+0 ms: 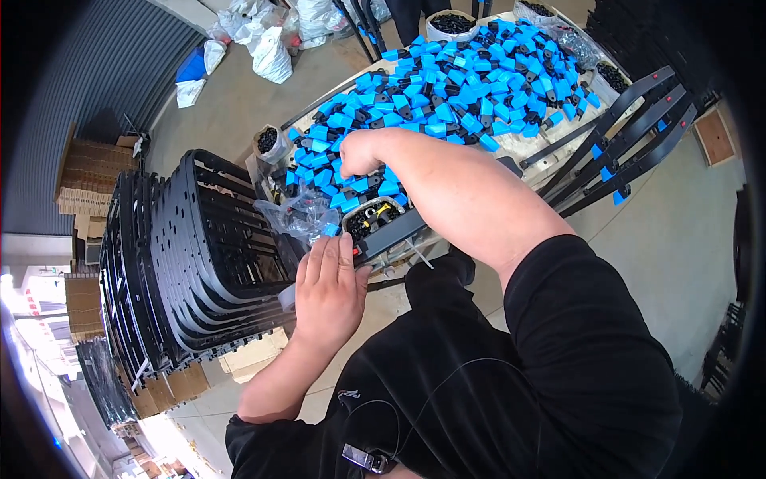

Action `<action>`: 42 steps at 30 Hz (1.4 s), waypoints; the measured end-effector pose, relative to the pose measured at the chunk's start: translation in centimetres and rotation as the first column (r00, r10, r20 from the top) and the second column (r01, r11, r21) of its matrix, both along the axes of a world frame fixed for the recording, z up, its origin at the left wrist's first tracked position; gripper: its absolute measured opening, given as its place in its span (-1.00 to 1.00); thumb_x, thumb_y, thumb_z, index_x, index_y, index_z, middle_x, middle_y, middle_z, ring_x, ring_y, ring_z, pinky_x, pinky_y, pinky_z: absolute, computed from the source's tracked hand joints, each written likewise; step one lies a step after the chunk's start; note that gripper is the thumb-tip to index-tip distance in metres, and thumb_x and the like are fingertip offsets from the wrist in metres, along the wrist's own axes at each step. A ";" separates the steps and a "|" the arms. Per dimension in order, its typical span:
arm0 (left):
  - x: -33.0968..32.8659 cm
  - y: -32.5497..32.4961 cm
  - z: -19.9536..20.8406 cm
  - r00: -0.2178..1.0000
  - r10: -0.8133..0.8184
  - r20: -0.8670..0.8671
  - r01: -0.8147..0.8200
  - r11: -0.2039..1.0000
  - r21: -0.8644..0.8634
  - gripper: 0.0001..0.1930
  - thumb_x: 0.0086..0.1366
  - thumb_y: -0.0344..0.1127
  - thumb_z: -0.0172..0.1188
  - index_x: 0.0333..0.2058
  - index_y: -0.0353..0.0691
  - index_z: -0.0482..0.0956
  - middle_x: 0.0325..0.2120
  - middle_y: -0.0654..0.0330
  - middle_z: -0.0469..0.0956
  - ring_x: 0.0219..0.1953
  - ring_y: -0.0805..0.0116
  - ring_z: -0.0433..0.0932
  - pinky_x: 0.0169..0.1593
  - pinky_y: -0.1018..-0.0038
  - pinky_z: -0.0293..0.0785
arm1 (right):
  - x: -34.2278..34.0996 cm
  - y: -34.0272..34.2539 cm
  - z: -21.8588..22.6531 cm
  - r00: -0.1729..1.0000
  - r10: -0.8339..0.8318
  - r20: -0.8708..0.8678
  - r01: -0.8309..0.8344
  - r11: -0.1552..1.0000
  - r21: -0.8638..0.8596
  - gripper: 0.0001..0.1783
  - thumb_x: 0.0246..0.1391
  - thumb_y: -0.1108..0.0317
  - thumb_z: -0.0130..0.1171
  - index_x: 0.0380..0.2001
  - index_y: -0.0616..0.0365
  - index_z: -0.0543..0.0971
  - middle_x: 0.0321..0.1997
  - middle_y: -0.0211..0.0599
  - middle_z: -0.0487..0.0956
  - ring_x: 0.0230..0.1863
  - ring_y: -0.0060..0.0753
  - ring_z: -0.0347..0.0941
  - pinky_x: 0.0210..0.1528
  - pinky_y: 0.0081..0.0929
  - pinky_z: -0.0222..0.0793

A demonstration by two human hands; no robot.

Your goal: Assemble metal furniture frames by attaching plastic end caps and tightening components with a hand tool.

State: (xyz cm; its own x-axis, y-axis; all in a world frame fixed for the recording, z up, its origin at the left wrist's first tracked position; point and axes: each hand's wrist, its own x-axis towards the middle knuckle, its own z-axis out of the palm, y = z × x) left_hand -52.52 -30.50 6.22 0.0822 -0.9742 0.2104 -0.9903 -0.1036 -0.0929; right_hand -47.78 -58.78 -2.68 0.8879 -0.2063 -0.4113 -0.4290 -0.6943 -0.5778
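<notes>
My left hand lies over the near end of a long black bar, fingers together on top and thumb along the side nearer my body. A small red mark shows on the bar beside the index finger. My right arm reaches across the bar, and my right hand is down at the left part of a big pile of blue-and-black plastic caps. Its fingers are curled downward among the caps; what they pinch, if anything, is hidden. Between the hands sits a tub of small black parts with a yellow-and-black tool on top.
Curved black frames stand stacked at my left. More black frame bars with blue caps rise at the right. Bags of black parts edge the table, with a clear plastic bag nearby. White sacks and cardboard stacks lie beyond.
</notes>
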 end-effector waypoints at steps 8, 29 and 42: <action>0.3 0.0 -0.7 0.996 0.026 -0.086 -0.020 0.997 0.069 -0.45 0.26 -0.29 0.25 0.17 -0.46 0.39 0.03 -0.10 0.51 0.13 -0.03 0.47 0.17 0.15 0.40 | 0.6 -0.8 -1.4 0.999 0.048 0.023 -0.047 0.997 -0.054 -0.59 0.09 0.03 0.32 -0.17 0.13 0.74 -0.19 -0.11 0.73 -0.17 -0.12 0.65 -0.06 -0.19 0.53; 3.4 13.4 -9.0 0.822 0.285 -0.492 -0.496 0.783 -0.376 -0.78 0.03 -0.46 0.32 -0.48 -0.28 0.39 -0.59 0.01 0.41 -0.53 0.00 0.40 -0.35 0.24 0.41 | -4.1 8.8 0.5 0.962 -0.043 0.269 0.098 0.977 -0.192 -0.61 0.00 0.08 0.17 -0.37 0.19 0.75 -0.20 0.08 0.69 -0.19 0.11 0.63 -0.09 -0.06 0.54; -3.6 9.2 -6.4 0.838 0.119 -0.533 -0.346 0.870 -0.350 -0.66 0.15 -0.46 0.36 -0.57 -0.28 0.28 -0.68 0.13 0.21 -0.56 0.31 0.14 -0.46 0.34 0.21 | -28.5 11.0 11.3 0.634 -0.322 0.703 0.367 0.925 0.093 -0.62 0.13 0.09 0.26 -0.14 0.14 0.55 -0.20 -0.03 0.64 -0.13 0.12 0.59 -0.15 -0.02 0.47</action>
State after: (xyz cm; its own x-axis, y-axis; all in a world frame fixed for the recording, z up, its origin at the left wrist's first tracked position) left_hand -56.14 -21.34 -0.13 0.4949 -0.7373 0.4598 -0.8331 -0.2524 0.4921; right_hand -76.25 -47.79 8.66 0.7671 -0.5590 0.3148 -0.1341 -0.6195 -0.7735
